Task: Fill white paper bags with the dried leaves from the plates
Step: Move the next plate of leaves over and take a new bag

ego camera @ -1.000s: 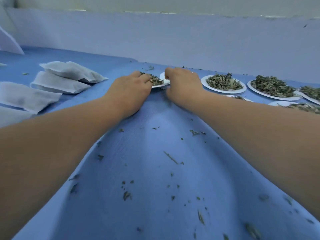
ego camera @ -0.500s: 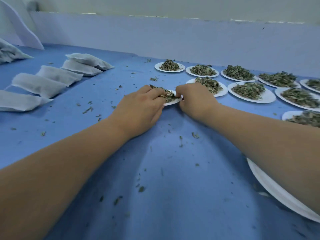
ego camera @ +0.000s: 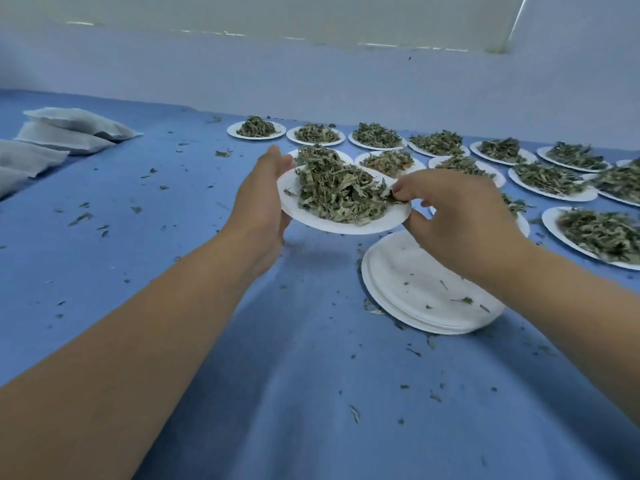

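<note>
Progress partial: left hand (ego camera: 259, 202), right hand (ego camera: 460, 220) grip loaded plate (ego camera: 346, 228) by empty-plate stack (ego camera: 415, 282); filled bags (ego camera: 79, 124) left of it, many full plates (ego camera: 256, 137) beyond.

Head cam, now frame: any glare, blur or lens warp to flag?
Head view: soft, even bluish light, no glare, just a faint shadow on the cloth under the held plate. Head view: its leaves look sharp; the right-edge plates smear. Head view: wide-angle warp bows the wall ledge and stretches the left forearm.
</note>
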Tool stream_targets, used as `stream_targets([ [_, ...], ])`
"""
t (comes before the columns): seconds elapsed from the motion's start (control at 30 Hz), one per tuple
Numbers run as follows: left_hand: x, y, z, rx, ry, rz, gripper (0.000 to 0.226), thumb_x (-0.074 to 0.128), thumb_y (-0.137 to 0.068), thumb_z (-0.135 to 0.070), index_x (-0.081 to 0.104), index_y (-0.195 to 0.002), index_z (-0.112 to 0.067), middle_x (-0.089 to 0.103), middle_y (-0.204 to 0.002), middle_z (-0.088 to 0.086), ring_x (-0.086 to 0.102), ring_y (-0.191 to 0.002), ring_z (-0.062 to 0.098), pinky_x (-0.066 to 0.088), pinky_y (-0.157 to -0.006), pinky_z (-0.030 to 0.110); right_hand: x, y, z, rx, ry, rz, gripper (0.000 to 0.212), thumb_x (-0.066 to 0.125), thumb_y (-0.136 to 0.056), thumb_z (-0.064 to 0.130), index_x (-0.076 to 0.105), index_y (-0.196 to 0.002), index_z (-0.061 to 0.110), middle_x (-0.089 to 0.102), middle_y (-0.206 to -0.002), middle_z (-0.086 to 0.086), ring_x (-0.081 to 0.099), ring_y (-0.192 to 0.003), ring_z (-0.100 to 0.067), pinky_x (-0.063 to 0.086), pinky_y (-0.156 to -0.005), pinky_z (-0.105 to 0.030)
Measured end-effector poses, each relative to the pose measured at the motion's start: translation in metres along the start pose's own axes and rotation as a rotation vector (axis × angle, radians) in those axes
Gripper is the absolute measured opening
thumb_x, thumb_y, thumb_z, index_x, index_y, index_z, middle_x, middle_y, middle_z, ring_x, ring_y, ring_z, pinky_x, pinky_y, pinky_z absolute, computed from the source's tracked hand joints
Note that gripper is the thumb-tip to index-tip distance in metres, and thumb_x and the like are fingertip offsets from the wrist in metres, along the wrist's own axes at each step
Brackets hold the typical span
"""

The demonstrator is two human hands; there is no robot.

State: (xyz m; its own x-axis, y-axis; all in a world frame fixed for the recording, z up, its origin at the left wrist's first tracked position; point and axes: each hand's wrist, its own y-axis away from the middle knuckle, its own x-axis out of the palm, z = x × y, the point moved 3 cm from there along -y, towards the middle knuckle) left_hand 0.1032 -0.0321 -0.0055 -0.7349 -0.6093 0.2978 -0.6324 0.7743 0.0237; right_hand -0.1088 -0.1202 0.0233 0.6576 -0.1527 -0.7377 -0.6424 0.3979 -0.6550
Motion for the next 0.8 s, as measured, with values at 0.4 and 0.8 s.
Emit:
stream_targets([
  [0.4, 0.086, 0.04, 0.05, 0.203, -0.56, 0.151, 0.05, 0.029, -0.1, -0.055, 0.072, -0.117, -0.036, 0.061, -0.123, -0.02, 0.054, -0.106, -0.007, 0.038, -0.099, 0.021, -0.056, 0.105, -0.049, 0.123, 0.085, 0.116, 0.042, 0.058, -0.078, -0.019, 0.074, -0.109, 0.005, 0.075, -0.109, -0.01, 0.072, -0.087, -0.034, 0.06, -0.077, -0.052],
  [0.8, 0.08, 0.039, 0.055, 0.113, -0.593, 0.101, 0.042, 0.047, -0.1, -0.047, 0.062, -0.134, -0.028, 0.057, -0.141, -0.009, 0.052, -0.129, 0.013, 0.038, -0.111, 0.037, -0.059, 0.11, -0.056, 0.36, 0.073, 0.087, 0.043, 0.05, -0.085, -0.003, 0.071, -0.116, 0.019, 0.075, -0.11, -0.002, 0.067, -0.082, -0.02, 0.057, -0.08, -0.037],
])
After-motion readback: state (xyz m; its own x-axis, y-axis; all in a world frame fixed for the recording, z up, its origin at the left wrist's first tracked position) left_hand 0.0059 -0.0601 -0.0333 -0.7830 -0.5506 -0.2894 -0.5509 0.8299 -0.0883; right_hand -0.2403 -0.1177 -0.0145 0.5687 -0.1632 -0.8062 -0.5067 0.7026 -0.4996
